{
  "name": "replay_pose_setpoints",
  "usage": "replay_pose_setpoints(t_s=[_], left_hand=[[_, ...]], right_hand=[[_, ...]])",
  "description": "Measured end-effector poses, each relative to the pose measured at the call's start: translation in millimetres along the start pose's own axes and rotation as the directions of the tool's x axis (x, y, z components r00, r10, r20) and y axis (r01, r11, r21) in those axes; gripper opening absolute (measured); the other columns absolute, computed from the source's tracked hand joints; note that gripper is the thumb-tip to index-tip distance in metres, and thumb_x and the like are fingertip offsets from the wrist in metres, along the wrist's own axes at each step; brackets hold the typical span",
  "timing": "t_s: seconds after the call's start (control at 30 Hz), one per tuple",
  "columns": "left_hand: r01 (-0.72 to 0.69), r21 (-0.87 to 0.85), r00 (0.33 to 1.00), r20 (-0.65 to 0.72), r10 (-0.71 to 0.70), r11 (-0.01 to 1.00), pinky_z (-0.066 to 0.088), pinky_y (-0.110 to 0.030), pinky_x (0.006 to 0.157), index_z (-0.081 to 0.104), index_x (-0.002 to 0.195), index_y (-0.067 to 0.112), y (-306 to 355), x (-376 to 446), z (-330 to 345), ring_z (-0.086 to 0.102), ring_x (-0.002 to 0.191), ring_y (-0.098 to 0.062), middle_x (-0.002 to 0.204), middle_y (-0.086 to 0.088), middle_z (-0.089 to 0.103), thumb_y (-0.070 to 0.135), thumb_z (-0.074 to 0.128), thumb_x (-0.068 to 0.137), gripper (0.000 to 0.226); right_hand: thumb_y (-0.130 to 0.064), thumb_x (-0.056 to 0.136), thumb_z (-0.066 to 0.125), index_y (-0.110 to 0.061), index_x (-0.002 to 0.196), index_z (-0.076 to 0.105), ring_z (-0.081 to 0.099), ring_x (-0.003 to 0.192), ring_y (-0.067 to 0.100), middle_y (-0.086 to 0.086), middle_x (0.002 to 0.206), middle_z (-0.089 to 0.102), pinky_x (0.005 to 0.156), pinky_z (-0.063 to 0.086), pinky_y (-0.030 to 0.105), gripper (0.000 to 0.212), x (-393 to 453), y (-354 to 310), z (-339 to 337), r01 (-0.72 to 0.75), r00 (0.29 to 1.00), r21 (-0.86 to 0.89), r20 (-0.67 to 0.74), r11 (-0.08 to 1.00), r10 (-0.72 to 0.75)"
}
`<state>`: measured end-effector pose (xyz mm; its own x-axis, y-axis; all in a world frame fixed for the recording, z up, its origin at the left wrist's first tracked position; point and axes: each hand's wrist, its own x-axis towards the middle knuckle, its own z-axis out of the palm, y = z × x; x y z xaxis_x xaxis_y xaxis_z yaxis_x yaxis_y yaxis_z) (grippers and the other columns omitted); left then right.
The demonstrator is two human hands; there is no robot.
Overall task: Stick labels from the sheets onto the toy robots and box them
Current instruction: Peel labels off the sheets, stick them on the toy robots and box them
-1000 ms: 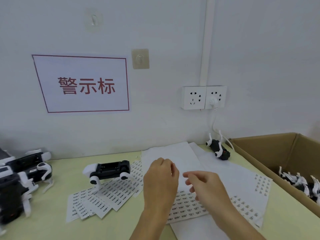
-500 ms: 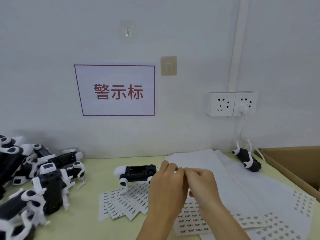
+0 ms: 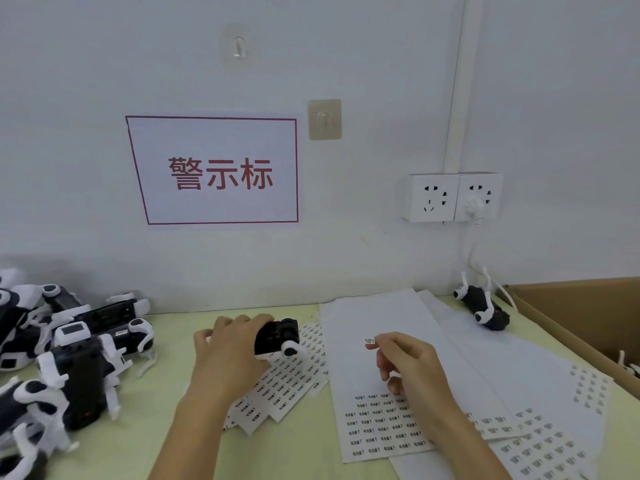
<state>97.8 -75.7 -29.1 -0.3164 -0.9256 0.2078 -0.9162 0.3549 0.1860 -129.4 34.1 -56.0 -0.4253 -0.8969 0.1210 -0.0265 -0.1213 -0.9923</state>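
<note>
At a pale green table (image 3: 166, 445), the left hand (image 3: 230, 351) curled over a black-and-white toy robot (image 3: 278, 337) lying on its side on small label sheets (image 3: 287, 386) — its black body and one white wheel-like joint showing past the fingers. Just right of that grip, the right hand (image 3: 408, 367) pinched a tiny white label (image 3: 369, 341) with dark print between thumb and forefinger, raised above a long label sheet (image 3: 377, 424) bearing rows of identical stickers. Left of the held robot lay a heap of toy robots (image 3: 65, 362); far right, another robot (image 3: 483, 308) lay beside the cardboard box (image 3: 575, 306).
</note>
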Motion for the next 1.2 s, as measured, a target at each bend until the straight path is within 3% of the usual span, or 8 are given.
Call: replay_pose_setpoints(t_s=[0.07,0.13,0.23,0.33,0.57,0.7,0.83,1.2], left_hand=[[0.021,0.022,0.991,-0.129,-0.018,1.000,0.026,-0.033,0.088,0.055,0.109,0.042,3.5,0.4,-3.1,0.047,0.109,-0.014,0.099,0.018,0.060,0.037,0.064,0.087,0.024],[0.026,-0.059,0.990,-0.140,-0.034,0.998,0.037,-0.032,0.084,0.059,0.104,0.036,7.1,2.2,-7.0,0.055,0.091,-0.013,0.088,0.015,0.061,0.045,0.064,0.086,0.021],[0.089,-0.492,0.996,0.054,-0.072,0.866,0.051,-0.028,0.058,0.061,0.104,0.030,19.2,2.8,-19.3,0.065,0.067,-0.013,0.084,0.005,0.066,0.044,0.070,0.084,0.026],[0.157,-0.736,0.968,0.247,0.044,0.659,0.040,-0.023,0.046,0.067,0.107,0.028,33.2,2.2,-26.4,0.056,0.049,-0.011,0.079,0.000,0.069,0.040,0.073,0.084,0.026],[0.165,-0.876,0.916,0.306,0.259,0.454,0.049,-0.032,0.063,0.062,0.120,0.038,60.6,-6.7,-37.7,0.070,0.081,-0.025,0.097,-0.003,0.077,0.029,0.078,0.076,0.047],[0.097,-0.912,0.911,0.243,0.334,0.398,0.047,-0.028,0.055,0.061,0.118,0.053,69.7,-10.8,-45.2,0.067,0.082,-0.026,0.102,-0.006,0.075,0.019,0.077,0.082,0.052],[0.049,-0.910,0.918,0.204,0.340,0.412,0.045,-0.038,0.067,0.062,0.115,0.058,74.6,-13.8,-51.9,0.066,0.082,-0.025,0.104,-0.005,0.074,0.028,0.077,0.075,0.052],[-0.013,-0.902,0.918,0.160,0.362,0.431,0.034,-0.032,0.055,0.060,0.114,0.065,77.4,-17.2,-62.0,0.056,0.079,-0.022,0.108,-0.013,0.069,0.034,0.070,0.082,0.046]], right_hand=[[-0.017,0.098,0.060,-0.021,0.080,0.078,0.050,0.058,0.012,0.000,0.065,0.058,0.049,0.037,0.022,0.026,-0.7,-1.9,-0.4,0.041,0.999,-0.016,0.022,0.999,-0.041],[-0.016,0.097,0.061,-0.021,0.079,0.076,0.050,0.059,0.014,0.001,0.064,0.058,0.049,0.037,0.023,0.025,-0.8,-5.3,0.3,0.074,0.996,-0.023,0.047,0.997,-0.073],[-0.016,0.096,0.063,-0.021,0.077,0.074,0.046,0.055,0.013,0.000,0.061,0.055,0.049,0.036,0.019,0.023,-0.5,-13.8,2.4,0.135,0.988,-0.064,0.088,0.989,-0.129],[-0.014,0.095,0.065,-0.020,0.075,0.073,0.042,0.052,0.008,-0.007,0.055,0.051,0.050,0.034,0.014,0.022,0.0,-29.1,6.0,0.227,0.966,-0.123,0.158,0.966,-0.207],[-0.019,0.091,0.070,-0.028,0.073,0.073,0.055,0.061,0.023,0.008,0.069,0.068,0.060,0.042,0.030,0.021,-2.9,-66.6,11.9,0.381,0.923,-0.306,0.171,0.873,-0.344],[-0.018,0.090,0.071,-0.027,0.071,0.073,0.049,0.050,0.005,-0.006,0.063,0.065,0.055,0.040,0.023,0.021,-2.5,-77.1,10.1,0.381,0.924,-0.396,0.125,0.836,-0.362],[-0.014,0.089,0.070,-0.024,0.069,0.071,0.045,0.048,0.006,-0.011,0.057,0.058,0.053,0.036,0.018,0.023,-2.1,-83.1,6.3,0.393,0.915,-0.466,0.117,0.792,-0.386],[-0.017,0.085,0.072,-0.030,0.074,0.074,0.044,0.048,0.008,-0.014,0.059,0.062,0.051,0.038,0.027,0.017,-5.0,-84.9,10.8,0.426,0.884,-0.566,0.093,0.706,-0.459]])
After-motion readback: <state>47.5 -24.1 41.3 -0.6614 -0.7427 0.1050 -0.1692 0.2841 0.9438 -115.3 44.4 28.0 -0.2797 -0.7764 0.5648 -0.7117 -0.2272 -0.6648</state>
